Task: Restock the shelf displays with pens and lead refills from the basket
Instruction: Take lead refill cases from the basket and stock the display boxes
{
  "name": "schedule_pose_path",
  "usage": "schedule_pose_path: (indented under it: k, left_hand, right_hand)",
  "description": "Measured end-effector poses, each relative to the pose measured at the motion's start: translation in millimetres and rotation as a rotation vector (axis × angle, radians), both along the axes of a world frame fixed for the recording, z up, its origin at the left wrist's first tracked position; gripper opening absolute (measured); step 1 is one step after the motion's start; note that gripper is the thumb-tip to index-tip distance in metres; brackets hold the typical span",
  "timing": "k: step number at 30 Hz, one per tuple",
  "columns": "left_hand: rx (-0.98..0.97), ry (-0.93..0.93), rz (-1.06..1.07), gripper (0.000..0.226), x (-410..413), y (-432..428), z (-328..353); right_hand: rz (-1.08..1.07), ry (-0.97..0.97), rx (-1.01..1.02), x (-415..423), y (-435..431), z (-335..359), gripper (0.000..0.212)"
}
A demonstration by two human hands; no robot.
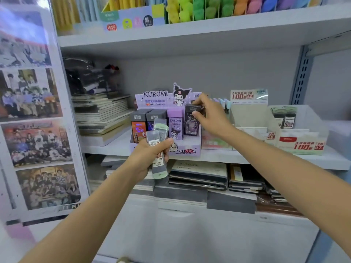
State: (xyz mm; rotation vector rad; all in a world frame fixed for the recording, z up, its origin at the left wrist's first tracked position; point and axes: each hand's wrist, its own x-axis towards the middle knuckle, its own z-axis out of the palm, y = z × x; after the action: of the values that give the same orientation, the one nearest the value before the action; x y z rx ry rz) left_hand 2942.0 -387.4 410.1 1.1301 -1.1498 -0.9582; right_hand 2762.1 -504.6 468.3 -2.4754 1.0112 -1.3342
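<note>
Left hand (pixel 152 154) gripping grey refill cases (pixel 158 141), green-capped

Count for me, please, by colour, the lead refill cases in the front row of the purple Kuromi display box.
Dark grey rectangular plastic cases: 3, one pinched by the right hand
Purple rectangular plastic Kuromi case: 1
Total: 4

Both forearms (pixel 106 188) are bare along all of their visible length, slender and smooth, and the left hand (pixel 150 158) and the right hand (pixel 210 112) are bare too, finer details such as nails lost in blur.
</note>
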Motion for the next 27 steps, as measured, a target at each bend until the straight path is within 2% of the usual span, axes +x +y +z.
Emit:
schedule_pose_path:
  k: [10, 18, 21, 24, 27]
  left_hand:
    - [-0.035, -0.025, -0.018, 0.008, 2.9, -9.5, -5.0]
    - [-0.029, -0.049, -0.054, 0.004, 2.2, -13.7, -6.9]
    - [-0.029, -0.048, -0.057, 0.004, 2.1, -14.6, -7.0]
    - [-0.028, -0.050, -0.061, 0.004, 2.0, -13.8, -5.9]
    - [-0.016, -0.047, -0.066, 0.005, 0.7, -10.7, -5.9]
  right_hand:
    - [-0.011, 0.318, 0.002, 1.9, -14.0, 25.2, 0.019]
    - [-0.154, 0.171, -0.179, 5.5, -15.6, 15.0, 0.021]
    - [-0.208, 0.202, -0.271, 4.8, -16.7, 12.4, 0.017]
    - [-0.264, 0.292, -0.347, 6.3, -17.6, 7.1, 0.023]
    - [-0.272, 0.334, -0.324, 4.5, -18.1, 5.7, 0.029]
